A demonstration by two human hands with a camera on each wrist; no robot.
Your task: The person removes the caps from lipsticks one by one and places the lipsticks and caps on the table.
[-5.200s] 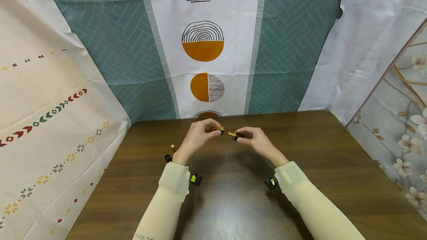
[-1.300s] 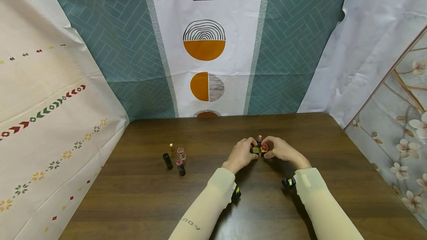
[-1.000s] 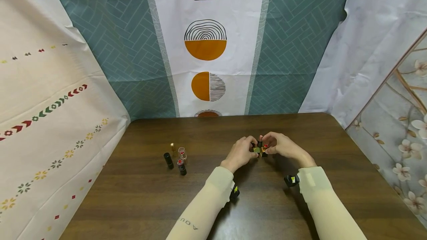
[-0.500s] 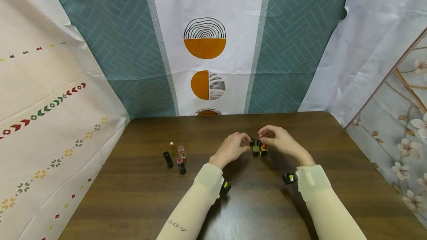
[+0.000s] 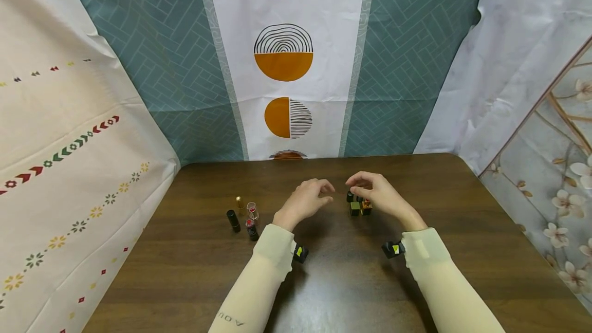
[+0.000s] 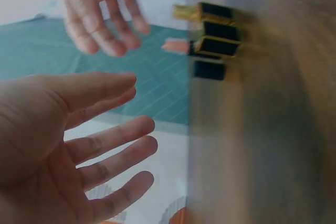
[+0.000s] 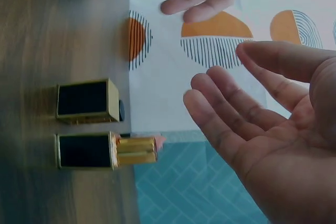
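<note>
My left hand [image 5: 302, 200] hovers over the middle of the table with relaxed fingers and nothing in it. Just above a small cluster at the right, my right hand [image 5: 380, 195] hangs loosely curved, also holding nothing. The cluster has a black-and-gold lipstick [image 7: 86, 150] standing uncapped, its gold tube up, beside its square black-and-gold cap [image 7: 86, 100]. Behind them stand a second lipstick with a pink tip [image 6: 176, 46] and a round black cap [image 5: 350, 197]. In the head view the right hand partly overlaps the lipsticks.
On the left of the brown table [image 5: 185, 271] stand a black cylinder [image 5: 233, 220], a small gold piece [image 5: 239, 202], a clear cylinder with red inside [image 5: 252, 211] and a dark red-topped lipstick [image 5: 252, 230]. Patterned cloths [image 5: 194, 66] hang behind and beside the table.
Earlier the hands held the black-and-gold lipstick and its cap in the air; both now stand in the right cluster. The hands have let go, and the left has drawn away leftward.
</note>
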